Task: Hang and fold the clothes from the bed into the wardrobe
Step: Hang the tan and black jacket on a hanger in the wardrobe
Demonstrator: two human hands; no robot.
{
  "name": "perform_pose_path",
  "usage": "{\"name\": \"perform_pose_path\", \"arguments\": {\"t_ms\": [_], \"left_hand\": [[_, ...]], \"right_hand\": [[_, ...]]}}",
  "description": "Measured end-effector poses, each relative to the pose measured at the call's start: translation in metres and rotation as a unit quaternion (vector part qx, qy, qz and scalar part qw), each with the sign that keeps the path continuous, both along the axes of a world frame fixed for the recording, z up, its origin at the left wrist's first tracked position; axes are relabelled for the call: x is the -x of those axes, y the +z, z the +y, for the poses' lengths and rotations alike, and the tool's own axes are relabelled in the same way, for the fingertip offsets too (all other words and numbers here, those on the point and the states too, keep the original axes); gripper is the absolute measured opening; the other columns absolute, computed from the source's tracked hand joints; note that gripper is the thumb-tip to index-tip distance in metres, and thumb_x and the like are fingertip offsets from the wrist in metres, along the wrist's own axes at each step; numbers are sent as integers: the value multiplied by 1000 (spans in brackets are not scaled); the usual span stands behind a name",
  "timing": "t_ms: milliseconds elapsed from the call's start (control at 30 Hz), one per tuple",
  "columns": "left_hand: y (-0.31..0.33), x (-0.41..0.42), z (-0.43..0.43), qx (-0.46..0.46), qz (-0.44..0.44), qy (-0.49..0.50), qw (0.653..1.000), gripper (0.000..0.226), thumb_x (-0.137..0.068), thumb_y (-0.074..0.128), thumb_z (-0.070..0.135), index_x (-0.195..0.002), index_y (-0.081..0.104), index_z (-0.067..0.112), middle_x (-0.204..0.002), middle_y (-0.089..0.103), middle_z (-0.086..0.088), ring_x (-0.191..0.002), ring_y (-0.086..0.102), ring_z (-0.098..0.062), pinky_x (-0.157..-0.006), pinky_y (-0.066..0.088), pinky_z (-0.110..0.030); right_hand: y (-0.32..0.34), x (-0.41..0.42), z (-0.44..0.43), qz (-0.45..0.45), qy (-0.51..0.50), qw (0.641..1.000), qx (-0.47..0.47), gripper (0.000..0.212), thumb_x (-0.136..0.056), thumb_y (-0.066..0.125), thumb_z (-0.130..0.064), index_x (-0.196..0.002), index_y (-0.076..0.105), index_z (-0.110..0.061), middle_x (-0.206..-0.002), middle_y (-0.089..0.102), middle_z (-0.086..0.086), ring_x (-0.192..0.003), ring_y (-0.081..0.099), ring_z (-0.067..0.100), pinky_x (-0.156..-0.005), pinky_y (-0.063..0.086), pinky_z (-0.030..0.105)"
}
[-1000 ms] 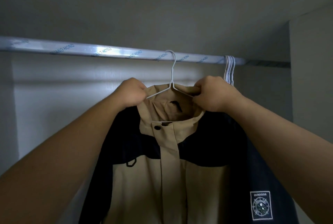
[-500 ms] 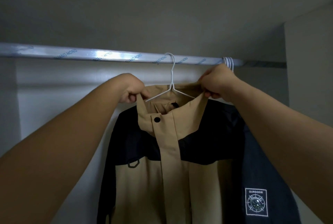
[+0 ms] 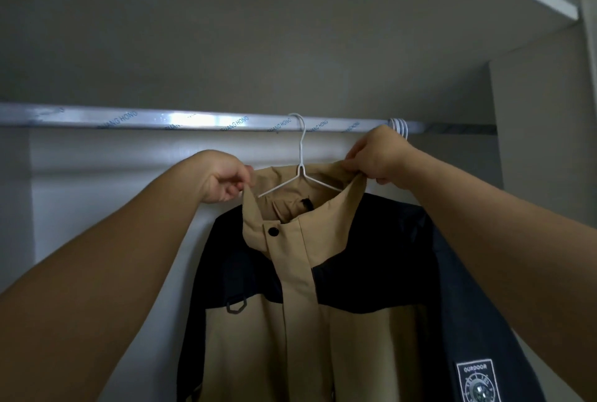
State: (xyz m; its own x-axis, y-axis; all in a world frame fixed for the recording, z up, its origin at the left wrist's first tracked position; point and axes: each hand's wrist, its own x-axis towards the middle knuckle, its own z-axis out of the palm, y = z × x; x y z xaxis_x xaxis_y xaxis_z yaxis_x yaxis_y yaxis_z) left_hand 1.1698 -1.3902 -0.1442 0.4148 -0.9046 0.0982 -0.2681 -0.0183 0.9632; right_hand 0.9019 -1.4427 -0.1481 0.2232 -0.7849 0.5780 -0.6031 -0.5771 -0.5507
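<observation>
- The left hand (image 3: pixel 223 177) and right hand (image 3: pixel 376 156) each pinched one side of the collar (image 3: pixel 277 173), probably spreading it so it would sit straight.
- The tan-and-black jacket (image 3: pixel 290 320) hung inside the wardrobe on a white wire hanger (image 3: pixel 301 149).
- The hanger's hook sat over the rail (image 3: pixel 193 118), which carried the weight; spare hangers (image 3: pixel 399 126) were bunched just beyond the right hand.

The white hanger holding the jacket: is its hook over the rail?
Yes, the white hanger hooks over the rail, carrying the jacket.
</observation>
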Motion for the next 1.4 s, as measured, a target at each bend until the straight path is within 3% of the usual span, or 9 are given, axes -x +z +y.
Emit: {"name": "perform_pose_path", "arguments": {"t_ms": [267,400,500,700,867,1000,1100,1267,1400], "left_hand": [[13,14,0,79,-387,143,908,25,-65,57,-9,-76,75,3,-77,72,-13,-69,63,-28,-60,53,-32],[7,11,2,8,-397,70,915,22,-71,82,20,-69,61,12,-49,45,-4,-45,34,-20,-43,25,-18],[9,-1,10,-32,-431,68,899,22,-78,81,25,-77,68,8,-56,58,-7,-41,53,-18,-39,35,-18],[-1,-3,7,126,-84,58,987,27,-82,57,-13,-92,68,9,-76,68,-13,-43,64,-16,-44,53,-22],[-31,-8,2,232,138,-36,962,19,-85,56,6,-98,70,2,-89,72,-11,-55,64,-22,-54,51,-27],[-70,-30,-1,192,-88,70,975,43,-77,46,-6,-104,72,14,-107,71,-9,-87,66,-26,-68,47,-28],[-96,-36,-4,169,-165,7,972,35,-93,48,4,-109,70,26,-113,71,-1,-102,66,-19,-83,51,-30],[-102,-38,-15,149,-321,113,929,21,-98,53,26,-97,72,17,-104,71,-6,-95,65,-24,-88,55,-41],[-92,-24,-16,53,-417,229,878,26,-96,46,30,-88,69,22,-103,68,-5,-101,59,-29,-95,48,-41]], "right_hand": [[1,-15,15,87,-66,987,120,35,-82,50,-6,-107,71,-19,-108,66,9,-95,64,31,-84,58,43],[-6,-17,18,126,-53,988,66,29,-76,56,-17,-104,65,-19,-99,66,6,-85,64,26,-75,59,38],[-3,-15,18,100,-3,995,-7,32,-81,48,-3,-108,65,-6,-82,70,18,-59,62,27,-45,49,26],[-1,-3,9,-94,64,990,-88,24,-85,59,3,-107,69,3,-81,68,16,-60,65,23,-56,56,28],[-25,8,14,-312,197,923,-108,8,-84,62,-6,-91,66,-8,-89,65,11,-61,71,23,-63,61,33],[-57,14,18,-121,63,991,-5,46,-67,59,-32,-112,61,-25,-99,69,-2,-89,68,20,-83,57,36],[-75,12,15,42,-14,999,15,53,-84,58,-51,-131,54,-28,-118,66,2,-105,64,24,-91,53,41],[-82,3,14,88,-122,979,135,58,-91,37,-71,-79,68,-23,-78,65,0,-74,63,26,-65,52,34],[-81,-1,17,109,-138,976,129,66,-92,30,-72,-71,62,-19,-70,58,0,-69,59,27,-56,38,31]]}}
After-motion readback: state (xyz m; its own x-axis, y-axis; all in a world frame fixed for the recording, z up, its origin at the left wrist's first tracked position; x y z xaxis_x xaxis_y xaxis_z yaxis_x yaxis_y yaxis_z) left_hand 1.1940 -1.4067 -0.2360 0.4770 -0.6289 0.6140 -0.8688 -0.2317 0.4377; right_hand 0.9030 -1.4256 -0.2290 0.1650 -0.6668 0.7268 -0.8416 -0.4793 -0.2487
